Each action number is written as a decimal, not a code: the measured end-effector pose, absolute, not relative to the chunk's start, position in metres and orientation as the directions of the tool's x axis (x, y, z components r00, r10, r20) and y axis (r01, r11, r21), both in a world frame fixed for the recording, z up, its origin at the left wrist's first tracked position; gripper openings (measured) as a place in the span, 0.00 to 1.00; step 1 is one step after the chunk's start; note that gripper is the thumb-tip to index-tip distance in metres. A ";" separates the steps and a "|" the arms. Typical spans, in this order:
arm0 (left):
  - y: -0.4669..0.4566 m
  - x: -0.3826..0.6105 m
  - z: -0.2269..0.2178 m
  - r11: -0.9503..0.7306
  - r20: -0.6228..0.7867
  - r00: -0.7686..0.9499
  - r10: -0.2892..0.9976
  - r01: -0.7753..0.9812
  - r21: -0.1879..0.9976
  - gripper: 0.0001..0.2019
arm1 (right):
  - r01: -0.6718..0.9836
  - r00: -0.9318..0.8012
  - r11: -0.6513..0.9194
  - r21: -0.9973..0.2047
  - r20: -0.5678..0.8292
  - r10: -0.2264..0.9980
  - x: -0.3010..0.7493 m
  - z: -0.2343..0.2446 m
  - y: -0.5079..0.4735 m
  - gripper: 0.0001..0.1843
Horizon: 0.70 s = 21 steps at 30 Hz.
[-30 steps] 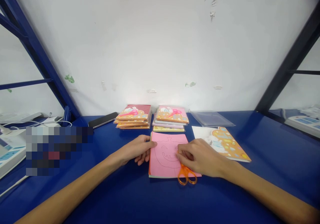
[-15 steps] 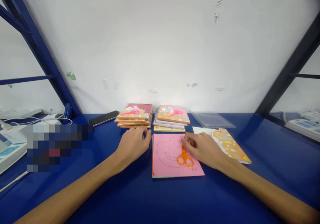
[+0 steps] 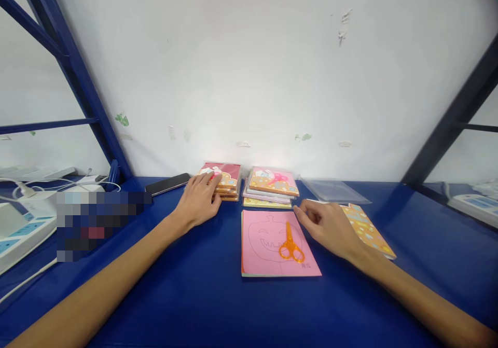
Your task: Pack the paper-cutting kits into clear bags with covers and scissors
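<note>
Hands first, with twelve toward the wall and the pink sheet [image 3: 260, 265] as the dial's centre: at ten, the left hand [image 3: 200, 197] lay palm down, fingers stretched over the red-topped packs [image 3: 231, 182]; whether it gripped one could not be told. Between two and three, the right hand [image 3: 327, 228] was loosely curled, fingers parted and nothing visible in its grasp, beside the sheet's one-o'clock corner; contact there was unclear.

Largest was the white wall [image 3: 249, 68], marked by peeled patches. Before it spread the blue tabletop [image 3: 194, 306], and dark blue frame bars [image 3: 80, 78] slanted up at ten and two. A white power strip [image 3: 23, 239] lay far out at nine.

At the centre, the pink sheet topped a pile of coloured paper, bearing a pumpkin outline with a toothed grin. The red-topped packs were stacked between ten and eleven, a pink-topped stack [image 3: 268, 188] at twelve. An orange-patterned booklet [image 3: 365, 228] lay toward three, partly hidden by the right hand and forearm. A clear plastic sleeve [image 3: 338, 192] lay flat between one and two, a dark phone [image 3: 169, 183] near ten. Orange scissors [image 3: 289, 240] rested on the pink sheet's three-o'clock half, blades together, pointing nearly to twelve. Smallest was some writing [image 3: 306, 266] near the sheet's four-o'clock corner.
</note>
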<state>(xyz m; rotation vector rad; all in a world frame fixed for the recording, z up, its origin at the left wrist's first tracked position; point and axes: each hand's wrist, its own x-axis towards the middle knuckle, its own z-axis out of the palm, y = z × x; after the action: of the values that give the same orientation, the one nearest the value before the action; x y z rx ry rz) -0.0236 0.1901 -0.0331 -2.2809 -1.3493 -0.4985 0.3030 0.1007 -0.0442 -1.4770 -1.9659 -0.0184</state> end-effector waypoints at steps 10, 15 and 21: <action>0.175 -0.014 -0.024 -0.326 0.540 0.444 0.715 0.895 -0.304 0.15 | 0.868 -0.139 0.356 -0.345 0.520 0.843 0.307 -0.046 0.103 0.22; 0.174 -0.014 -0.022 -0.347 0.555 0.485 0.676 0.874 -0.342 0.16 | 0.866 -0.138 0.356 -0.350 0.518 0.844 0.309 -0.047 0.102 0.22; 0.175 -0.012 -0.022 -0.449 0.472 0.539 0.698 0.842 -0.298 0.17 | 0.861 -0.145 0.360 -0.359 0.505 0.851 0.309 -0.044 0.102 0.22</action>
<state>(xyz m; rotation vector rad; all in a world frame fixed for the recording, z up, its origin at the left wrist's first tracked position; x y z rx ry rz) -0.0123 0.1752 -0.0224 -2.2793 -1.2454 -0.3852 0.3092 0.1021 -0.0441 -1.4804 -1.9811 -0.0204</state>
